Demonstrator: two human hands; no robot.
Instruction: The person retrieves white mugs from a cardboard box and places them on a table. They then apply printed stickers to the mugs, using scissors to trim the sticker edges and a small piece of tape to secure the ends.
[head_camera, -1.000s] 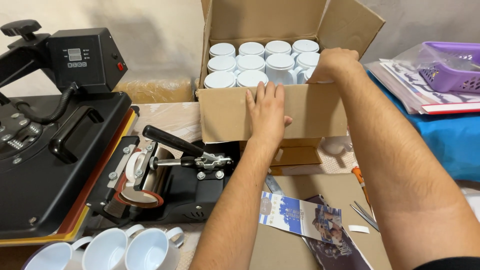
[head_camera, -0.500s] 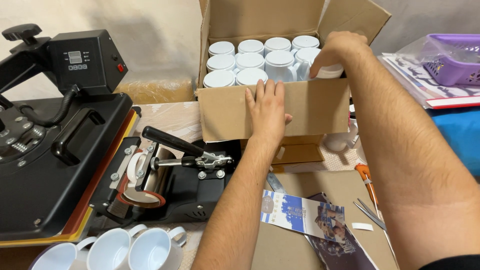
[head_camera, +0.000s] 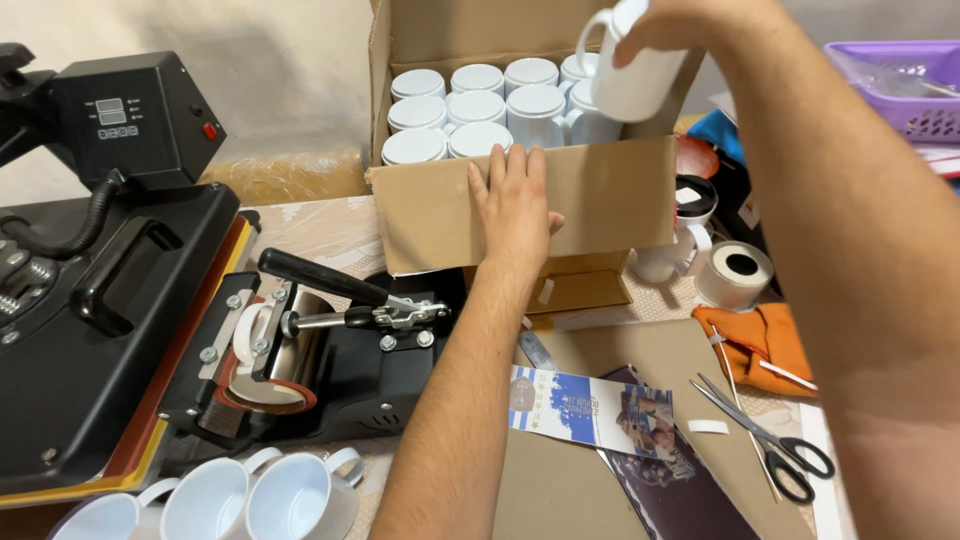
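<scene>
My left hand (head_camera: 515, 205) lies flat against the front wall of an open cardboard box (head_camera: 610, 195), fingers spread. Inside the box stand several white mugs (head_camera: 475, 108), bottoms up. My right hand (head_camera: 680, 20) grips one white mug (head_camera: 630, 75) by its base, above the box's right side, with its handle to the upper left. My right forearm crosses the right of the view.
A black mug press (head_camera: 320, 350) with a lever clamp sits left of the box, beside a large flat heat press (head_camera: 90, 300). Three white mugs (head_camera: 250, 495) lie at the bottom left. Printed paper strips (head_camera: 590, 410), scissors (head_camera: 770, 445), a tape roll (head_camera: 738, 270) and an orange cloth (head_camera: 760, 335) lie to the right.
My right hand has come up out of the box with one white mug in it. My left hand has stayed on the box front.
</scene>
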